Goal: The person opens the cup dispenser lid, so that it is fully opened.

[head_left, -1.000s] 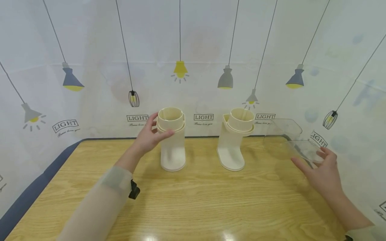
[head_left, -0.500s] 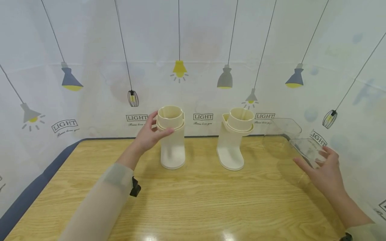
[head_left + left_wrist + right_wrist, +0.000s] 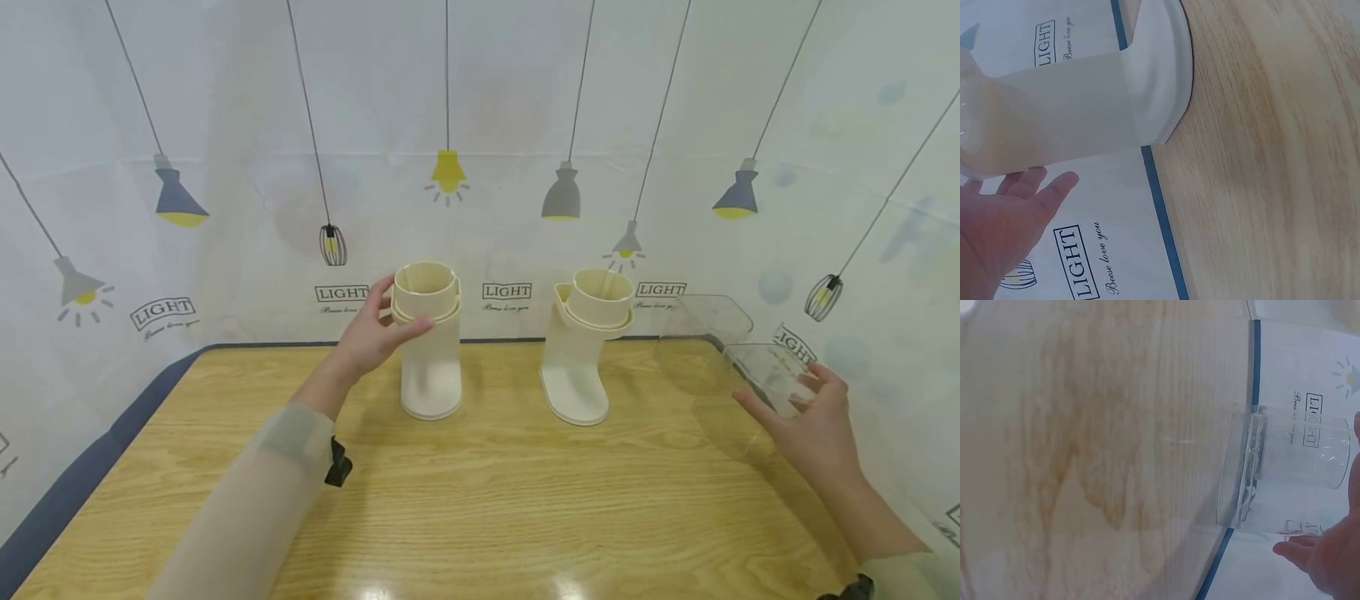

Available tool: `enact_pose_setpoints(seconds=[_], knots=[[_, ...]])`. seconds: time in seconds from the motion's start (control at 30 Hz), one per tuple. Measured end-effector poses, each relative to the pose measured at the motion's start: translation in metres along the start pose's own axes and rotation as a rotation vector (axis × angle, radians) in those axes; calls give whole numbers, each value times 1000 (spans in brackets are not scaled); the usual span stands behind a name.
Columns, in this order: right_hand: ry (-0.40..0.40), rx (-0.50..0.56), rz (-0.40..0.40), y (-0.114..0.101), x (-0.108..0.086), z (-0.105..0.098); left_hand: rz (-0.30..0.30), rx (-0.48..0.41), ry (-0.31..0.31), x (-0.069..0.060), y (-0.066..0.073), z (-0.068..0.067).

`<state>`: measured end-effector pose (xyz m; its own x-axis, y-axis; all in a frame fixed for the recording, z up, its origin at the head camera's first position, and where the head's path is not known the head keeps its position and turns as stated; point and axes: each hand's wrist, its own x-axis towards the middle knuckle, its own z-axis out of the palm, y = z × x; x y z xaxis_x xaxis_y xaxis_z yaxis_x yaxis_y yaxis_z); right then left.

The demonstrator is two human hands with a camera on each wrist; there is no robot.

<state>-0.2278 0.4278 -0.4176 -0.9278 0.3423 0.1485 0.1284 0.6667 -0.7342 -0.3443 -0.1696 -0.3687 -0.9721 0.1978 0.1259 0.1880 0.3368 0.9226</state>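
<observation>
In the head view my left hand [image 3: 371,333] holds the left cream boot-shaped stand [image 3: 430,375] near its top, thumb in front and fingers behind. A round open cup-like ring [image 3: 425,279] sits in that top. The left wrist view shows the fingers against the side of the stand's pale column [image 3: 1079,106]. At the right, my right hand [image 3: 817,425] spans a clear plastic container [image 3: 757,367], with thumb and fingers apart at its sides. The container's lower outline is faint. The right wrist view shows see-through walls [image 3: 1310,456] beside the hand [image 3: 1338,550].
A matching cream stand [image 3: 573,383] stands to the right of the held one, with its own ring on top. Another clear container [image 3: 701,321] is behind the right hand's container. A printed curtain [image 3: 502,208] rises behind the wooden table [image 3: 450,517].
The clear container in my right hand has gone from tilted to level on the table, and that hand has shifted slightly right. The left-hand stand has moved slightly away from me.
</observation>
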Motion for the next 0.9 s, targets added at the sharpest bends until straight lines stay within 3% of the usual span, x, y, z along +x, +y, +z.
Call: enact_pose_setpoints(seconds=[0.53,0.73,0.83,0.9], knots=[[2,-25,4,1,-1,-2,11,26,-17,-6,-2,-3],[69,-22,-2,-3,-7,-5,23,6,-30,-11,-7,-2],[134,-41,-50,-14,-18,-6,50,26,13,-21,-8,-1],[176,-47,-141,-25,-27,-5,94,40,57,-32,-7,-1]])
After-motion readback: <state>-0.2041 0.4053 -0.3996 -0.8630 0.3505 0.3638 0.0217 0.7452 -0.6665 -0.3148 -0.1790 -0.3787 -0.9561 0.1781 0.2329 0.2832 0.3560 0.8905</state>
